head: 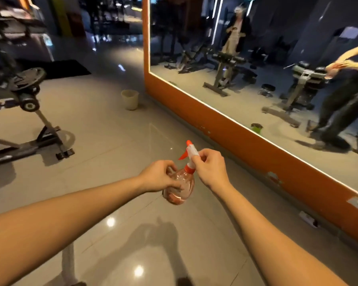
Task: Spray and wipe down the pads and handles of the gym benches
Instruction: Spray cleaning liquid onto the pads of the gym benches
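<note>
Holding the clear spray bottle [180,188] in mid-air over the tiled floor [103,124], the left hand [159,176] has its grip curled round the body while the right hand [210,164] pinches the trigger head [191,150], which, if twisted loose, could spill liquid onto slick tiles.

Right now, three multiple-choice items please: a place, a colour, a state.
1. Where is the bucket? A on a shelf; B on the floor by the mirror; C in a sink.
2. The bottle has a nozzle that is: A blue; B green; C orange.
3. The bottle is: A held in two hands; B standing alone; C lying flat.
B: it stands on the floor at the mirror's foot. C: the nozzle shows orange. A: the left hand grips its belly, the right hand pinches its top.
</note>
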`<act>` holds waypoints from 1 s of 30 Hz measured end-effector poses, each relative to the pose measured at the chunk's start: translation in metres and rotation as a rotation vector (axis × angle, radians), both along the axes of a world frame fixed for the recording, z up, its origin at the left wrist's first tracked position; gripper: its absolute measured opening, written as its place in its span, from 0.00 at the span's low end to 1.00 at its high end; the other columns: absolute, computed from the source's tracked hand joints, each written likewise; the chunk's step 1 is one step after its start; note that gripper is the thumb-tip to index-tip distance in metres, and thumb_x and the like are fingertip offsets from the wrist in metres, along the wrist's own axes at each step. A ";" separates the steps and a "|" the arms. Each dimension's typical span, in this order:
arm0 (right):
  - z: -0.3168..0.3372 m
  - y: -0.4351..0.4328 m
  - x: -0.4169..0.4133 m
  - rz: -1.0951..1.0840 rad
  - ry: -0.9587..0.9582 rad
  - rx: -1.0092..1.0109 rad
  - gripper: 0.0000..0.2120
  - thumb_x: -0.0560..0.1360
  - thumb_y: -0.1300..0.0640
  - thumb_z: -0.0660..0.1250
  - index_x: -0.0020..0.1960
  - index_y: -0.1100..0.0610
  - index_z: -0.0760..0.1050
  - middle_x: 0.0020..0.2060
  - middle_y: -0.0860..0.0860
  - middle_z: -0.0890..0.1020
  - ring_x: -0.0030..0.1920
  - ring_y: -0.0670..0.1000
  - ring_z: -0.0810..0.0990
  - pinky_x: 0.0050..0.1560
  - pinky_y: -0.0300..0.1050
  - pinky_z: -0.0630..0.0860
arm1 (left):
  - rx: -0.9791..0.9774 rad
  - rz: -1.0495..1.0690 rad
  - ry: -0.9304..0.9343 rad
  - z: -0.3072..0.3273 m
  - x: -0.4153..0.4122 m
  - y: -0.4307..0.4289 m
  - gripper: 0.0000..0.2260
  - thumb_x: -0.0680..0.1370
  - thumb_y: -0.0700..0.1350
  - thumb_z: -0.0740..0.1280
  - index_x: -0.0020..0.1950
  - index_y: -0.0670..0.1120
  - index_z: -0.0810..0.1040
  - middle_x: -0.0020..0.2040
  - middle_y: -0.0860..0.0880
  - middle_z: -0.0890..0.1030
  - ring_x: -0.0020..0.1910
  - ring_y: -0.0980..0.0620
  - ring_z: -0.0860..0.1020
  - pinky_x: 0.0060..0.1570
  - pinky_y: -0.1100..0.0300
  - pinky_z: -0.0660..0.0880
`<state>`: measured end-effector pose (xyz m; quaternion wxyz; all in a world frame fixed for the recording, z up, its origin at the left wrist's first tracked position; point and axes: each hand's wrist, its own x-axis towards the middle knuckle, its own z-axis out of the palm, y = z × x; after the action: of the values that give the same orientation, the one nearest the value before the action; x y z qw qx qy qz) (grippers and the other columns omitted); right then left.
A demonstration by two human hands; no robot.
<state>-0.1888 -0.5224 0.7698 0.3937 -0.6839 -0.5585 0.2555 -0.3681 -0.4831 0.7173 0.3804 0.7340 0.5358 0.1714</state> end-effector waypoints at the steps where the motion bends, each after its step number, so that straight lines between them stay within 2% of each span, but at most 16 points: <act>1: -0.008 0.014 0.011 0.020 0.011 -0.023 0.12 0.79 0.49 0.69 0.42 0.56 0.81 0.28 0.43 0.78 0.30 0.40 0.77 0.32 0.41 0.68 | -0.037 0.016 -0.026 -0.010 0.010 0.011 0.29 0.58 0.62 0.82 0.54 0.53 0.82 0.45 0.54 0.85 0.44 0.54 0.83 0.50 0.53 0.80; 4: -0.039 0.057 0.043 0.079 0.035 -0.102 0.11 0.78 0.52 0.69 0.41 0.58 0.81 0.28 0.43 0.78 0.29 0.42 0.76 0.33 0.40 0.70 | -0.166 0.055 -0.115 -0.047 0.038 0.041 0.26 0.61 0.56 0.85 0.54 0.52 0.83 0.45 0.52 0.86 0.43 0.55 0.82 0.48 0.58 0.78; 7: -0.082 0.103 0.067 0.146 0.034 -0.168 0.08 0.75 0.56 0.69 0.39 0.58 0.81 0.29 0.46 0.76 0.29 0.43 0.72 0.32 0.39 0.67 | -0.262 0.096 -0.159 -0.087 0.058 0.074 0.23 0.63 0.52 0.85 0.54 0.51 0.83 0.46 0.49 0.85 0.43 0.54 0.82 0.48 0.59 0.77; 11: -0.150 0.163 0.086 0.248 0.044 -0.271 0.08 0.76 0.57 0.68 0.42 0.59 0.81 0.33 0.50 0.76 0.33 0.46 0.71 0.36 0.45 0.69 | -0.361 0.089 -0.175 -0.145 0.074 0.122 0.23 0.66 0.51 0.83 0.58 0.52 0.82 0.50 0.55 0.85 0.49 0.58 0.83 0.50 0.62 0.80; 13: -0.186 0.191 0.091 0.289 0.081 -0.312 0.09 0.78 0.56 0.67 0.44 0.61 0.80 0.34 0.50 0.76 0.34 0.45 0.72 0.35 0.41 0.71 | -0.405 0.088 -0.195 -0.181 0.076 0.146 0.21 0.68 0.50 0.83 0.59 0.52 0.82 0.51 0.56 0.85 0.50 0.59 0.83 0.49 0.65 0.78; 15: -0.224 0.216 0.095 0.326 0.123 -0.307 0.12 0.80 0.54 0.67 0.44 0.62 0.80 0.34 0.50 0.77 0.33 0.42 0.73 0.34 0.36 0.71 | -0.408 0.099 -0.177 -0.221 0.078 0.170 0.22 0.67 0.52 0.83 0.59 0.52 0.82 0.52 0.55 0.85 0.50 0.57 0.83 0.51 0.61 0.80; 19: -0.316 0.262 0.101 0.350 0.198 -0.341 0.08 0.80 0.55 0.69 0.45 0.57 0.82 0.39 0.53 0.82 0.38 0.46 0.78 0.41 0.42 0.75 | -0.441 0.179 -0.157 -0.309 0.081 0.206 0.24 0.65 0.54 0.84 0.58 0.53 0.83 0.53 0.55 0.84 0.51 0.55 0.83 0.52 0.59 0.81; 25: -0.470 0.323 0.117 0.418 0.223 -0.407 0.06 0.79 0.57 0.69 0.44 0.54 0.82 0.37 0.47 0.80 0.35 0.38 0.77 0.37 0.30 0.70 | -0.532 0.195 -0.130 -0.445 0.091 0.256 0.21 0.68 0.50 0.83 0.58 0.52 0.82 0.54 0.53 0.83 0.52 0.54 0.82 0.50 0.62 0.78; 27: -0.523 0.344 0.123 0.438 0.193 -0.406 0.06 0.79 0.58 0.70 0.44 0.55 0.82 0.36 0.47 0.79 0.35 0.39 0.75 0.38 0.33 0.70 | -0.550 0.187 -0.095 -0.492 0.092 0.276 0.20 0.69 0.49 0.82 0.59 0.51 0.81 0.56 0.51 0.82 0.53 0.53 0.81 0.49 0.63 0.76; 30: -0.596 0.371 0.133 0.490 0.141 -0.407 0.07 0.79 0.58 0.70 0.42 0.55 0.82 0.34 0.46 0.77 0.33 0.39 0.74 0.38 0.35 0.69 | -0.505 0.263 -0.004 -0.563 0.085 0.306 0.16 0.72 0.45 0.80 0.57 0.49 0.81 0.55 0.47 0.82 0.53 0.48 0.81 0.51 0.59 0.79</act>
<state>-0.0555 -0.1515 0.1736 0.2132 -0.5746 -0.6153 0.4958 -0.2833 -0.1768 0.1545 0.5268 0.5400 0.6513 0.0818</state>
